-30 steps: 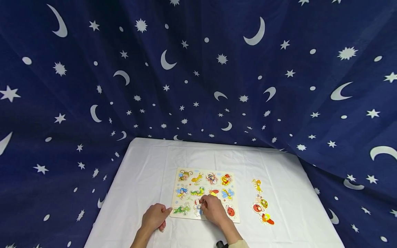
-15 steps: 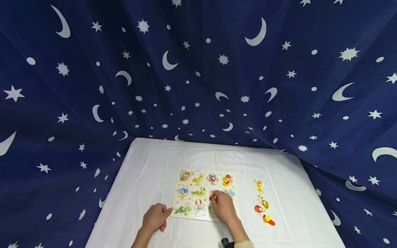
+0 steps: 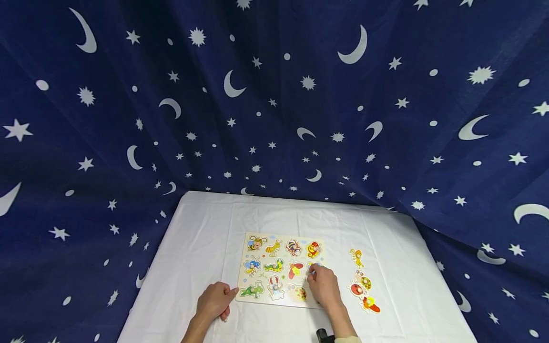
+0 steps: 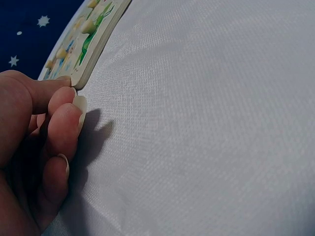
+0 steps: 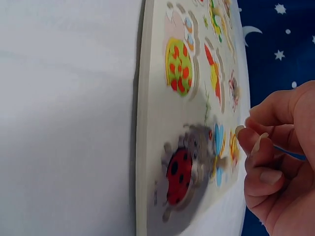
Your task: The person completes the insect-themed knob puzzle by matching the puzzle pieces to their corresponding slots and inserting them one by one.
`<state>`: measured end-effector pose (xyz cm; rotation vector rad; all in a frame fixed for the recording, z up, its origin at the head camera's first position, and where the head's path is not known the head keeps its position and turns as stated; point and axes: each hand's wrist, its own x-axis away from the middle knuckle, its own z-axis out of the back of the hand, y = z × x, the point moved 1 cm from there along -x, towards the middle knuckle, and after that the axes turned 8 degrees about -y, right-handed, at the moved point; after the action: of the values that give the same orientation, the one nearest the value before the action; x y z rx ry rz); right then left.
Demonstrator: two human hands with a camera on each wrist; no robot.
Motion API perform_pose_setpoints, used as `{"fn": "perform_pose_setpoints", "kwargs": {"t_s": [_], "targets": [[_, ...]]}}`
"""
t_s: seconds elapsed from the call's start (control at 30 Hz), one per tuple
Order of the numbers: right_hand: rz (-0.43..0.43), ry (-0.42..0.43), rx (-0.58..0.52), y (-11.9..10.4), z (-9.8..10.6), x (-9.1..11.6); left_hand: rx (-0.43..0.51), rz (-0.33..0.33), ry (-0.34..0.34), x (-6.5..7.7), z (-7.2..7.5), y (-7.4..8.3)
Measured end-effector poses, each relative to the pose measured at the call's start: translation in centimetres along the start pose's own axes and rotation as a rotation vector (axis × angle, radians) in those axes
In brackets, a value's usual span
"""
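A wooden peg puzzle board [image 3: 281,304] with bug pictures lies on the white cloth. My left hand [image 3: 216,300] holds its near left corner, thumb on the board and the other fingers curled beside the edge; in the left wrist view the fingertips [image 4: 66,120] sit by that corner. My right hand [image 3: 323,288] hovers over the board's right side, fingers loosely bent, with nothing visible in them. In the right wrist view it is above the knobbed dragonfly piece [image 5: 219,142], near the ladybug recess [image 5: 178,177]. A lobster piece [image 3: 276,288] sits in the bottom row.
Several loose pieces lie right of the board: a yellow bug [image 3: 356,257], a snail [image 3: 365,282], a ladybug [image 3: 357,289] and a red-yellow butterfly [image 3: 371,305]. A navy curtain [image 3: 274,119] with moons and stars surrounds the table.
My right hand has moved right, from the lobster piece to the board's right side, uncovering the lobster piece, the butterfly recess and the snail recess. The left hand keeps its place.
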<state>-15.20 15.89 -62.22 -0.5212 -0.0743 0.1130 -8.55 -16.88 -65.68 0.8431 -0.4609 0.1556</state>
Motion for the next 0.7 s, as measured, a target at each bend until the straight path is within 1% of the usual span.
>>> {"fn": "perform_pose_setpoints", "kwargs": {"t_s": [0.2,0.37,0.47,0.53,0.7], "targets": [[-0.100,-0.020,0.003,1.1,0.7,0.0,-0.003,0.002,-0.007,0.0,0.0,-0.1],[-0.126,-0.019,-0.005,1.9,1.0,0.1,0.003,0.005,-0.003,0.0,0.0,-0.2],[-0.162,-0.017,-0.002,2.6,1.2,0.3,0.006,0.003,-0.009,0.0,-0.1,-0.2],[-0.185,-0.005,0.025,3.1,1.4,0.4,0.007,0.001,-0.012,-0.1,-0.1,-0.3],[-0.234,0.058,0.092,4.2,2.3,0.7,0.006,-0.006,-0.002,-0.1,-0.1,-0.3]]}}
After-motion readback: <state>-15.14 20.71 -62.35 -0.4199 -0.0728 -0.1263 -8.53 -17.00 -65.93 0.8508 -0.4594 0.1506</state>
